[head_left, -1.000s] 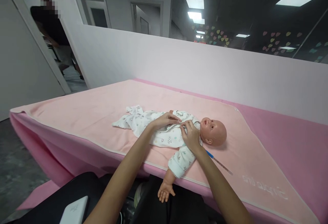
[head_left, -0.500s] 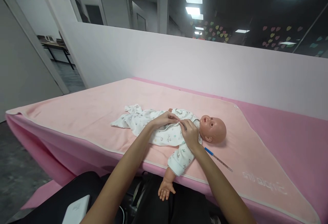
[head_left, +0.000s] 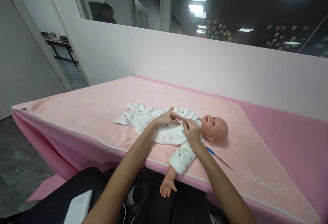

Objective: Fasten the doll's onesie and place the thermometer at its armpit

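A baby doll (head_left: 217,130) lies on its back with its head to the right, dressed in a white printed romper (head_left: 165,137). Over its chest my left hand (head_left: 167,117) pinches the romper's front edge between closed fingers. Close against it, my right hand (head_left: 191,131) is also closed on the same edge, nearer the doll's neck. The small bit of cloth or fastener between my fingertips is mostly hidden. One doll arm, its sleeve cuff folded back, hangs over the table's near edge, and the empty-looking romper legs trail left.
A pink blanket (head_left: 84,109) covers the table. Near the doll's head lies a slim blue-ended stick (head_left: 220,159), like a pen. A white flat device (head_left: 79,207) rests on my lap. Behind stands a white half wall (head_left: 179,54) with glass above, where a person (head_left: 105,13) shows.
My fingers have shifted slightly at the romper's front, still pinching it. The view has moved a little, and a person has appeared behind the glass at the upper left.
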Demonstrator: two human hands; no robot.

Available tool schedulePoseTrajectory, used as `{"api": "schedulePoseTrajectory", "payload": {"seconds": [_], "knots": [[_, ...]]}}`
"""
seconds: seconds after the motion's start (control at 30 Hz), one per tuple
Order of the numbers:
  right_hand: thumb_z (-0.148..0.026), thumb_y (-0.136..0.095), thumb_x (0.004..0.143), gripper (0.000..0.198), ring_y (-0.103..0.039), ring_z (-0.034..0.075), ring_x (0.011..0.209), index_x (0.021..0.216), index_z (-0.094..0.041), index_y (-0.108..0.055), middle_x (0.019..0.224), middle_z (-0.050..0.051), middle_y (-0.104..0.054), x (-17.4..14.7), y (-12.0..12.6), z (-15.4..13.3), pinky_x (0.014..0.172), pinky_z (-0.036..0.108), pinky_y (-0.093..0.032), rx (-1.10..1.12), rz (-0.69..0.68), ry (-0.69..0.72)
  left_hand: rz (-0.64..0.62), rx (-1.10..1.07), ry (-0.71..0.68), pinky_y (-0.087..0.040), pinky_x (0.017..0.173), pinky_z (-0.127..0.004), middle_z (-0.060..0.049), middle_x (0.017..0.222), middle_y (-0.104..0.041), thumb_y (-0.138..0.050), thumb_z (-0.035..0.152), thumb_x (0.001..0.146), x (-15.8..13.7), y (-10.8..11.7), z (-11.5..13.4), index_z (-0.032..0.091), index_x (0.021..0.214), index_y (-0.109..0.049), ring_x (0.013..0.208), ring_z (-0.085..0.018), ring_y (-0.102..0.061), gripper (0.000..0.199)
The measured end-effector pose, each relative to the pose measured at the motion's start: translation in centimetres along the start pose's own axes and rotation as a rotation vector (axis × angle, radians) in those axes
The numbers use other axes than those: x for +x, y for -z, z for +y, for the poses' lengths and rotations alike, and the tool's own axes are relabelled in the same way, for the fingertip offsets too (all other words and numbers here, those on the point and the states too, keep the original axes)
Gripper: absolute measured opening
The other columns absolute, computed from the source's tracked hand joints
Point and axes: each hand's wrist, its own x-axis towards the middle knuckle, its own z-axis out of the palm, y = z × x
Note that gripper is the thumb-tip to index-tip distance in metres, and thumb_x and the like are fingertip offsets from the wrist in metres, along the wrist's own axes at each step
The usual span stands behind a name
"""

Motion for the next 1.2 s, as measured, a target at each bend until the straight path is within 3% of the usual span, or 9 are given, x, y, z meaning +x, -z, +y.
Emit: {"api": "schedulePoseTrajectory", "payload": {"seconds": [0.2,0.47,0.77,0.93,1.2], "knots": [[-0.020,-0.041,0.087,0.022,-0.061,0.015,0.076,0.085,-0.018,-0.062,0.081,0.004,-0.067,-0.02,0.03,0.03,0.067,0.025,-0.043,-0.001,-0.002,0.021,-0.029,-0.066,-0.010,-0.043,0.067,-0.023,-0.002,0.071,-0.063,-0.071,0.029,0.062,-0.02,-0.01,-0.07,0.017,0.107,-0.062,0.071,-0.012,-0.055,0.048],[-0.020,-0.040,0.087,0.022,-0.060,0.014,0.076,0.086,-0.019,-0.062,0.082,0.002,-0.067,0.02,0.18,-0.20,0.067,0.024,-0.042,-0.003,-0.011,0.026,-0.025,-0.065,-0.080,-0.040,0.067,-0.024,-0.002,0.074,-0.062,-0.070,0.026,0.063,-0.04,-0.24,-0.28,0.016,0.117,-0.054,0.069,-0.010,-0.052,0.057],[-0.023,-0.041,0.087,0.019,-0.058,0.014,0.078,0.092,-0.018,-0.059,0.088,0.004,-0.063,-0.14,0.21,-0.39,0.067,0.023,-0.042,0.000,0.069,-0.005,0.010,-0.102,-0.130,-0.037,0.062,-0.023,-0.001,0.077,-0.058,-0.069,0.027,0.065,0.06,-0.55,-0.49,0.015,0.108,-0.058,0.063,-0.007,-0.045,0.046],[-0.024,-0.047,0.082,0.017,-0.058,0.014,0.081,0.094,-0.019,-0.058,0.093,0.005,-0.061,-0.26,0.41,-0.59,0.067,0.023,-0.043,0.003,0.042,0.023,0.033,-0.093,-0.135,-0.035,0.060,-0.022,0.000,0.079,-0.055,-0.071,0.024,0.062,0.21,-0.49,-0.62,0.015,0.100,-0.059,0.064,-0.007,-0.043,0.042],[-0.027,-0.048,0.083,0.014,-0.058,0.014,0.076,0.086,-0.020,-0.059,0.089,0.004,-0.060,-0.35,0.27,-0.40,0.062,0.022,-0.041,-0.025,0.032,0.035,-0.010,-0.178,-0.094,-0.040,0.073,-0.026,-0.002,0.079,-0.058,-0.066,0.021,0.065,0.29,-0.20,-0.73,0.014,0.101,-0.058,0.074,-0.011,-0.052,0.038]]}}
